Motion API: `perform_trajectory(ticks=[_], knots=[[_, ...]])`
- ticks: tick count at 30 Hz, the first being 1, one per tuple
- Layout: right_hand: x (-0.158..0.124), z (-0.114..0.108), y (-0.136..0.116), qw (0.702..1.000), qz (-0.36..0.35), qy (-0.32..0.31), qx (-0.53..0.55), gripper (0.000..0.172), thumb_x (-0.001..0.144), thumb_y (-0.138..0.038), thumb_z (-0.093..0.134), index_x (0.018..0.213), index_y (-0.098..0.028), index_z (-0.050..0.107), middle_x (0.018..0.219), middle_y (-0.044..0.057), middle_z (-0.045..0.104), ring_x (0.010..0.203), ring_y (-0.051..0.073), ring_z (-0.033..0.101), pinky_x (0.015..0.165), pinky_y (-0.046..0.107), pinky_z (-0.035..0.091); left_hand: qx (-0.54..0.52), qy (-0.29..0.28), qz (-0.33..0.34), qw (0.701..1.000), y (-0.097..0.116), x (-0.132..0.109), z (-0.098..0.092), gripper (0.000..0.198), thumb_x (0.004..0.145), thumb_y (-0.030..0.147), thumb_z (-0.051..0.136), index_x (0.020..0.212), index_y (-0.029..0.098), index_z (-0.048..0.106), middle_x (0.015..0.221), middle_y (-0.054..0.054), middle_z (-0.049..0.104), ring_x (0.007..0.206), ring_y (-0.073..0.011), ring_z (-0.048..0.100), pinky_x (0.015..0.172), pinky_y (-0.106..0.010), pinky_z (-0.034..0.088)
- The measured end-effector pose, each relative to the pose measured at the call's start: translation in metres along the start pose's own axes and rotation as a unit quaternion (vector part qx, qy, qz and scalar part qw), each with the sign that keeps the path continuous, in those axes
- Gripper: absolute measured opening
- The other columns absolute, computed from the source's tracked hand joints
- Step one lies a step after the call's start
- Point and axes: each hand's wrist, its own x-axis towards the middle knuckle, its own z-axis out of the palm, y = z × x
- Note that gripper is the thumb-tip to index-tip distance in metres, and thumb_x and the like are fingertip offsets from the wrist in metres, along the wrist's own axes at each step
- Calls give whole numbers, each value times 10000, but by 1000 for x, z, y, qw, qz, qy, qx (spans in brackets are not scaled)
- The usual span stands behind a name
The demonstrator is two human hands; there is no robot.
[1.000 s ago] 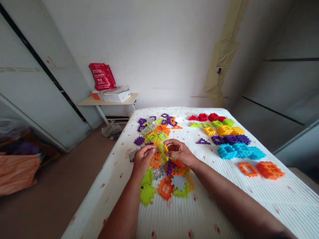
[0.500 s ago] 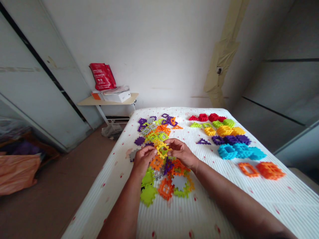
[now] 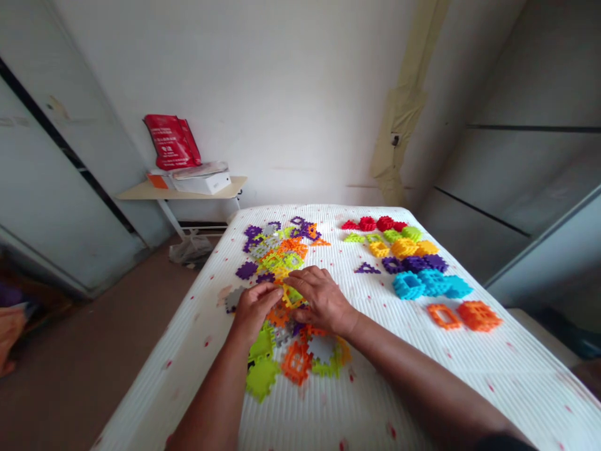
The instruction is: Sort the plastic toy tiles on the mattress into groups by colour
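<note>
A yellow toothed plastic building piece [image 3: 290, 297] is pinched by my left hand [image 3: 256, 308], thumb and forefinger closed on its left edge. My right hand [image 3: 325, 302] curls over the piece from the right, its fingers bent and covering part of it. Below and around both hands spreads a mixed pile of interlocking pieces. Nearest me are a lime green piece [image 3: 261, 378], an orange window-like frame [image 3: 297, 363] and a grey piece [image 3: 322, 348]. A purple piece [image 3: 246, 270] lies beyond my left hand.
On the right of the white ribbed bedspread [image 3: 385, 388], pieces sit in colour rows: red [image 3: 385, 223], yellow [image 3: 404, 248], purple [image 3: 416, 263], blue [image 3: 432, 282], orange [image 3: 477, 316]. A purple triangle [image 3: 367, 268] lies apart. A small table [image 3: 136, 191] holds a red bag [image 3: 171, 143].
My right hand has turned palm-down and moved over the yellow piece, covering more of it. The whole view has shifted, so the room appears further left.
</note>
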Motion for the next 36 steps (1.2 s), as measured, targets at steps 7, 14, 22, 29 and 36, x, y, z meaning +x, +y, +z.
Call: perform_trajectory(ticks=[7, 14, 22, 29, 36], knots=[[0, -3, -12, 996, 44, -26, -69, 530, 817, -422, 614, 1275, -195, 472, 1243, 128, 538, 1061, 277, 456, 839, 405, 361, 15, -1, -2, 1000, 0, 1, 0, 321, 634, 453, 699, 683, 140, 643, 530, 25, 532, 485, -90, 423, 469, -211, 319], [2, -29, 22, 991, 102, -28, -80, 528, 810, -473, 617, 1237, -180, 514, 1119, 98, 629, 1009, 249, 542, 839, 373, 404, -18, 45, 4, 999, 6, 0, 1, 441, 626, 502, 696, 872, 138, 662, 629, -12, 611, 497, -98, 458, 458, -205, 355], [-7, -104, 145, 906, 360, -77, -207, 486, 804, -342, 649, 1231, -132, 548, 1181, 136, 611, 1061, 256, 575, 876, 310, 418, -16, 55, 14, 998, 9, -1, 0, 431, 623, 513, 691, 833, 137, 673, 621, -17, 616, 509, -108, 470, 478, -213, 377], [-20, -99, 189, 864, 432, -112, -233, 417, 789, -291, 642, 1158, -101, 593, 1117, 162, 625, 1030, 293, 586, 828, 342, 438, -7, 54, 18, 998, 3, 2, -2, 415, 644, 517, 676, 828, 145, 677, 635, -16, 619, 527, -115, 474, 488, -214, 375], [-22, -85, 202, 854, 440, -122, -250, 378, 784, -295, 657, 1107, -102, 613, 1076, 183, 624, 1001, 317, 592, 810, 379, 462, -6, 52, 15, 999, 2, 2, -2, 426, 647, 524, 677, 839, 143, 673, 643, -19, 619, 533, -117, 481, 495, -216, 385]])
